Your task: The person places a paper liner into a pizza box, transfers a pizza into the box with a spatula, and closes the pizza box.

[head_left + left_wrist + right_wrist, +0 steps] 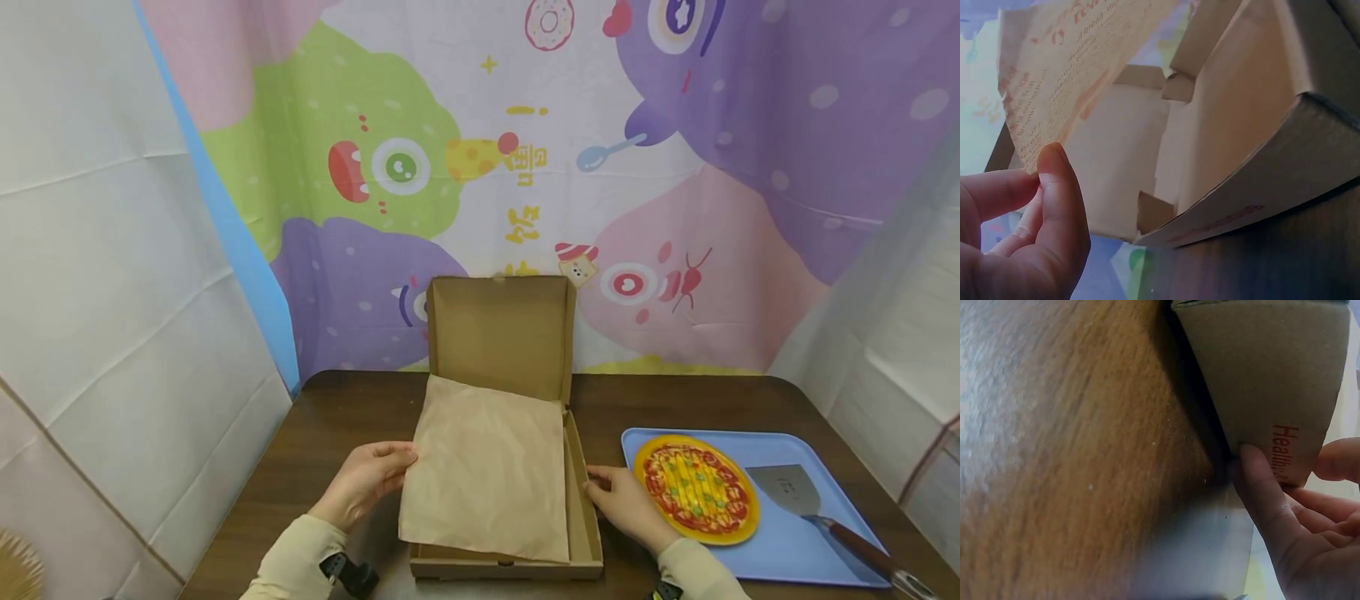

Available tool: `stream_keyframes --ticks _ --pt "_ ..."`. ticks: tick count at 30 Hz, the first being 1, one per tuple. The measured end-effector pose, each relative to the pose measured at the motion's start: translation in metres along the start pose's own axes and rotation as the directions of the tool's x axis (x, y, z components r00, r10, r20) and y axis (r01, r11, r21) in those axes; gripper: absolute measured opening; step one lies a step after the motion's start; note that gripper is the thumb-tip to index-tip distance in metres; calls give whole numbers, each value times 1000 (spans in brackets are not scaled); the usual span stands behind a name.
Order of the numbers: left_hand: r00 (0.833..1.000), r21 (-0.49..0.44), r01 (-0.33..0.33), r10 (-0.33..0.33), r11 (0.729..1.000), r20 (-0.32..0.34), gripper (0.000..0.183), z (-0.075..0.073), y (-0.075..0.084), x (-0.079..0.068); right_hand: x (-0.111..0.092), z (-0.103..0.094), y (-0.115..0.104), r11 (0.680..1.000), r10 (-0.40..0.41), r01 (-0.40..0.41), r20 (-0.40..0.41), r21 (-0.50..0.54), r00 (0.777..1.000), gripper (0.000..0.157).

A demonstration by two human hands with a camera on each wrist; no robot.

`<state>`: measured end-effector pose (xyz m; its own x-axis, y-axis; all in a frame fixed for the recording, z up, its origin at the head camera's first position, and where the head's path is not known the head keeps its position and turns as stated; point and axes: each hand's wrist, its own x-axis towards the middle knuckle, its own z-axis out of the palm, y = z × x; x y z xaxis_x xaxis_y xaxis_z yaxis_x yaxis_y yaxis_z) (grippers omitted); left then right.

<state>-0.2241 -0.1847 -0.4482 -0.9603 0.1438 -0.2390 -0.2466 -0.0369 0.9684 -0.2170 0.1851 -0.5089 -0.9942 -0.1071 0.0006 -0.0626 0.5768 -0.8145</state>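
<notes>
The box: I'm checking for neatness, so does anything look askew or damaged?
The paper looks crooked: in the head view it slants across the box, overhanging its left side, pinched by the left fingers. No damage shows.

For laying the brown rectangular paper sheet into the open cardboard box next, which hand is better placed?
Probably the left hand: it pinches the brown paper sheet by its edge, while the right hand holds the open cardboard box by its side.
</notes>
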Motion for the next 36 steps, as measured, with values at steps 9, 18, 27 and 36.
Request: stream_keyframes --ticks 9,18,27,36 --pt "999 -3 -18 18 1000 -26 37 10 -10 4 0 1 -2 1000 22 -22 -12 2 1000 35" --pt "997 12 -18 19 1000 -68 36 20 -20 9 0 -1 -2 1000 31 -31 0 2 1000 35" --pt "989 88 -41 53 995 -139 32 36 -27 12 -1 -1 2 996 8 -13 58 89 998 41" --pt "982 176 -58 88 983 -165 28 43 -34 17 0 -1 5 992 9 -19 76 126 997 42"
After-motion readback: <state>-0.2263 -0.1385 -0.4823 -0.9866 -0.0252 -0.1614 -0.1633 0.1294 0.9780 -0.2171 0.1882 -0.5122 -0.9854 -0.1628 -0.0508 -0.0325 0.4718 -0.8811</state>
